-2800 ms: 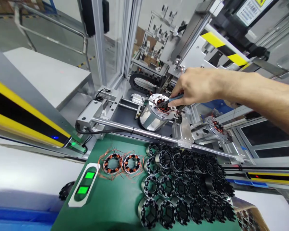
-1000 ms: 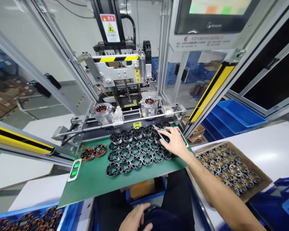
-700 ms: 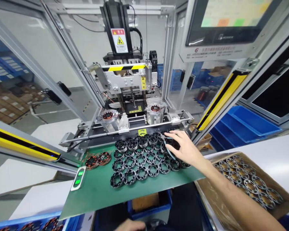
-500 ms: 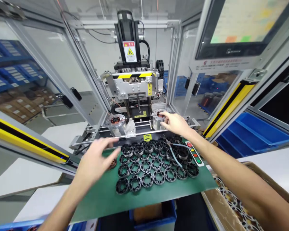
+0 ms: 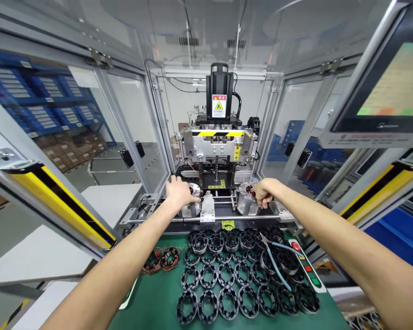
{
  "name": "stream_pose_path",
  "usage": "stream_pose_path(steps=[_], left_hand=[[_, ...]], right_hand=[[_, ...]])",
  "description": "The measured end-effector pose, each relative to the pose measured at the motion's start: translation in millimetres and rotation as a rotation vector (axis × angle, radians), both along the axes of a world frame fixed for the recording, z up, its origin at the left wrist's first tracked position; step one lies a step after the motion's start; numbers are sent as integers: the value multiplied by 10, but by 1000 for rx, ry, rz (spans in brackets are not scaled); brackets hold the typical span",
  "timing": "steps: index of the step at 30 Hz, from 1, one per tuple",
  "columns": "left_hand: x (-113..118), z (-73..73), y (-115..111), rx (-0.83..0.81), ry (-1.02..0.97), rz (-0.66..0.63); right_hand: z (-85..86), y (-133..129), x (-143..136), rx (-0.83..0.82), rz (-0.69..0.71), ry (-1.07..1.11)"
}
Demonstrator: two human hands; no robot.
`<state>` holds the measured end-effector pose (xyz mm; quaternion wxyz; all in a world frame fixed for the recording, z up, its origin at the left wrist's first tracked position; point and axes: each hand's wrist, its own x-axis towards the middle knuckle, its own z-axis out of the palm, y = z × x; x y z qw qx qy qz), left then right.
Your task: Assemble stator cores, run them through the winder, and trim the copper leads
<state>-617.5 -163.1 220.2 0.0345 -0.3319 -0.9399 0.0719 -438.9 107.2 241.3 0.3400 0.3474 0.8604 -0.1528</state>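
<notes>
My left hand point(image 5: 179, 191) is over the left metal cylinder fixture point(image 5: 191, 210), its thumb stretched out apart from the fingers. It hides most of the wound stator on top of that fixture. At the right cylinder fixture point(image 5: 247, 205), my right hand point(image 5: 265, 192) has its fingers curled down at the edge of a copper-wound stator point(image 5: 250, 189). What those fingers grip, if anything, is hidden. Several unwound black and silver stator rings point(image 5: 229, 303) stand in rows on the green mat. Two copper-wound stators point(image 5: 170, 258) lie left of the rows.
Blue-handled cutting pliers point(image 5: 277, 266) lie on the right-hand rings. Beside them is a button panel point(image 5: 308, 266). The winding machine head point(image 5: 215, 144) stands behind the fixtures. Yellow-black safety bars point(image 5: 70, 206) flank the opening, and a screen point(image 5: 395, 87) hangs at upper right.
My left hand has moved from above the mat forward to the left fixture. My right hand stays at the right fixture, its fingers now curled downward. The camera view has shifted, showing two wound stators.
</notes>
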Motion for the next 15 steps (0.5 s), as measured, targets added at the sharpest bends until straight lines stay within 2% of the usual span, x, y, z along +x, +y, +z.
stream_pose_path(steps=[3, 6, 8, 10, 12, 14, 15], left_hand=[[-27, 18, -2, -62, -95, -5], [-18, 26, 0, -74, -160, -22], [-11, 90, 27, -66, -185, -21], [-38, 236, 61, -41, -198, -25], [-111, 434, 63, 4, -195, -39], [-208, 584, -17, 57, -185, -50], [-247, 607, -103, 82, -181, -47]], right_hand=[[231, -77, -44, 24, 11, -45], [633, -101, 34, 31, 49, 14], [909, -148, 191, 26, 86, 99], [1093, -278, 460, 9, 128, 191], [1117, -513, 849, -43, 172, 255], [974, -835, 1329, -155, 238, 295], [856, -1015, 1580, -247, 294, 335]])
